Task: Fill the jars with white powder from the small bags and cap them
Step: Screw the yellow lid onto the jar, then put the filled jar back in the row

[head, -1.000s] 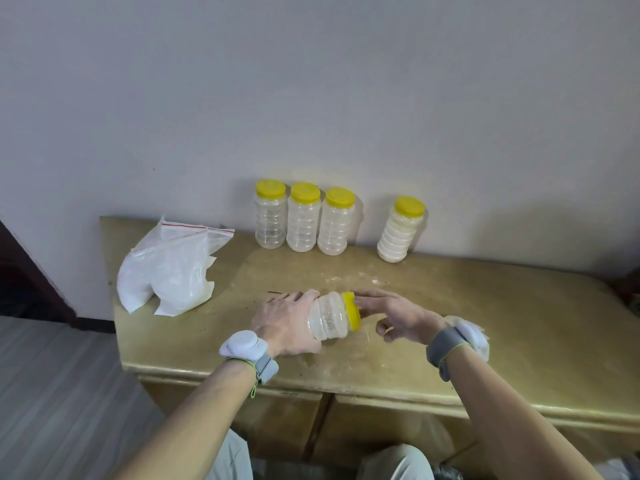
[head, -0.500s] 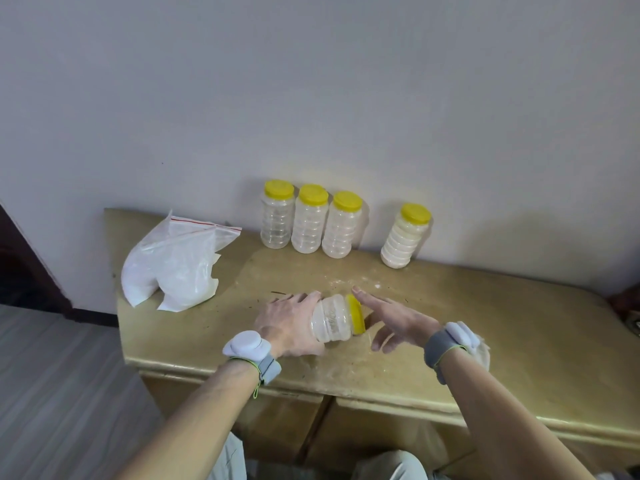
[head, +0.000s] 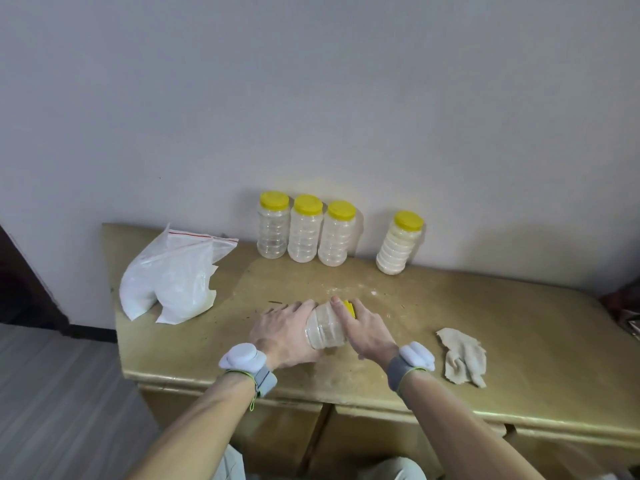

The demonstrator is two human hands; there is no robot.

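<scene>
At the left end of the table point(head: 519, 323), the bag of white powder point(head: 169, 282) lies bulging, so I judge that plenty remains to pour. Along the wall a row of three jars point(head: 306, 233) stands capped and touching; to me they look empty or nearly so. Well to their right the full jar point(head: 398, 244) stands capped, packed with pale powder. I count that one as done and the rest as still to fill.

Near the front edge, the tilted jar point(head: 325, 329) lies almost on its side. The left hand point(head: 284, 334) wraps its body, fingers curled round the far side. The right hand point(head: 363, 330) closes over its yellow cap point(head: 349, 307), fingers bent across the top. I cannot tell how much powder it holds. A rag point(head: 462, 356) lies apart to the right.
</scene>
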